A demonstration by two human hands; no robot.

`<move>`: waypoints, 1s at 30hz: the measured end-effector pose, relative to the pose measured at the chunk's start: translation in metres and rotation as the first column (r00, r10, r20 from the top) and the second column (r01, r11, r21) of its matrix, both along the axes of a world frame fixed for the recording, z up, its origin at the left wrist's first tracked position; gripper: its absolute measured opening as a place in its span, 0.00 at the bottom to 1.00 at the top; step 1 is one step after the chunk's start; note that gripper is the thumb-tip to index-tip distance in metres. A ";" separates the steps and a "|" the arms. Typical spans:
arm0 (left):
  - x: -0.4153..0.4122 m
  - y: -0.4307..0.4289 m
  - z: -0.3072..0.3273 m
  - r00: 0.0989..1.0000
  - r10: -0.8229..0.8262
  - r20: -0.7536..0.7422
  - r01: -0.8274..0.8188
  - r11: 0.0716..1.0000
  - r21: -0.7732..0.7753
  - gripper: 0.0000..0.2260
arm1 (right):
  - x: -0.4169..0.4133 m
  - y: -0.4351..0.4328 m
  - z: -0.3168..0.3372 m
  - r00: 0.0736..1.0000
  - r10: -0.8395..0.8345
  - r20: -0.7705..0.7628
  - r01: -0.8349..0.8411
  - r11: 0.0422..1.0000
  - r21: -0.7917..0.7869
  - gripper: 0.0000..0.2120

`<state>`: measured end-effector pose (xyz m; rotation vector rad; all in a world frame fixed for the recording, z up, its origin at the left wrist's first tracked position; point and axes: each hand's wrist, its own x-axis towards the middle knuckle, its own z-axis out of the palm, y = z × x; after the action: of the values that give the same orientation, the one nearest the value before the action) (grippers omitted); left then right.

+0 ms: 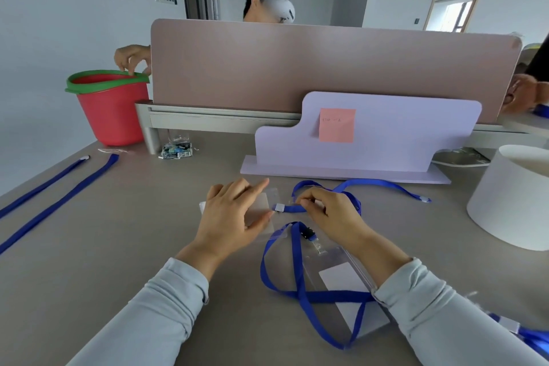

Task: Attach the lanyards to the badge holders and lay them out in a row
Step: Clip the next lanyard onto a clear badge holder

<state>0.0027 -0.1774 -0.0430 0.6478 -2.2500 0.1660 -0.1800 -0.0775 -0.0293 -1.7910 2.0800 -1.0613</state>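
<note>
My left hand [234, 214] lies on a clear badge holder [263, 208] in the middle of the grey table, fingers spread and thumb against its edge. My right hand [329, 211] pinches the end of a blue lanyard [356, 183] whose white clip [279, 207] meets the holder's right edge. Nearer to me lies a second clear badge holder [341, 279] with a white card, and a blue lanyard [300, 291] with a black clip is looped over it. My right forearm covers part of that holder.
Two blue lanyards [56, 187] lie straight at the far left. A red bucket [111, 107] with a green rim, a lilac stand [371, 140] with a pink note, a white cylinder [514, 199] and a pink divider [297, 68] ring the table. Another person sits behind the divider. More blue lanyards [531, 339] lie bottom right.
</note>
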 end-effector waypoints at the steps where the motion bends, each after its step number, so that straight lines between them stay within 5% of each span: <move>1: 0.000 0.000 0.000 1.000 -0.006 -0.002 0.006 1.000 0.000 0.25 | 0.000 0.001 0.000 1.000 0.016 -0.007 -0.016 1.000 -0.008 0.09; 11: 0.001 -0.001 -0.004 0.998 -0.031 0.053 0.033 0.999 -0.040 0.33 | 0.008 0.002 0.004 0.991 0.135 0.017 -0.135 0.991 0.008 0.10; 30: -0.001 0.002 0.002 0.997 -0.067 0.035 0.068 0.997 -0.040 0.24 | 0.009 0.004 0.008 0.974 0.215 0.068 -0.221 0.972 0.083 0.04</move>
<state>0.0016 -0.1752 -0.0406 0.5503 -2.2909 0.1907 -0.1713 -0.0737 -0.0214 -1.8686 1.8163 -0.9336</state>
